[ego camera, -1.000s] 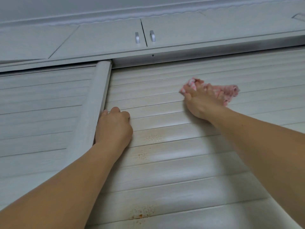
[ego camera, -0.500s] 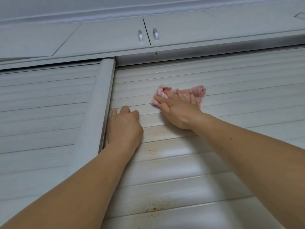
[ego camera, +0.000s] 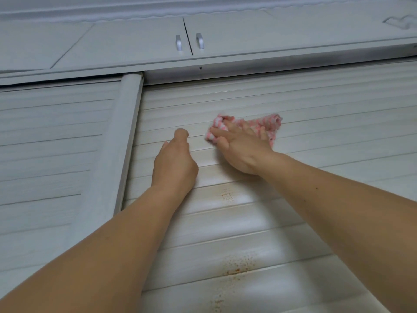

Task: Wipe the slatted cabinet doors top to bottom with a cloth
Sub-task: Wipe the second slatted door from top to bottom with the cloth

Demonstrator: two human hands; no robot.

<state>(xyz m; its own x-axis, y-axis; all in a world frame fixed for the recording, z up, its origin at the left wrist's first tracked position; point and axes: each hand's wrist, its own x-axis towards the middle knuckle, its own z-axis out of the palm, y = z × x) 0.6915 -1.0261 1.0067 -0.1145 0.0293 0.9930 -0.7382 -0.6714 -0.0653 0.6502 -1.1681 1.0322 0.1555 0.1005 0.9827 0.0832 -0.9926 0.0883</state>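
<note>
The pink cloth (ego camera: 269,125) lies bunched on the upper slats of the right slatted door (ego camera: 327,123). Risk: bunched so, it may skip slat grooves, and the rust-coloured spots (ego camera: 237,265) lower down could smear. The right hand (ego camera: 241,150) presses it with spread fingers; the left hand (ego camera: 174,164), loosely curled, rests on the slats, holding nothing.
</note>
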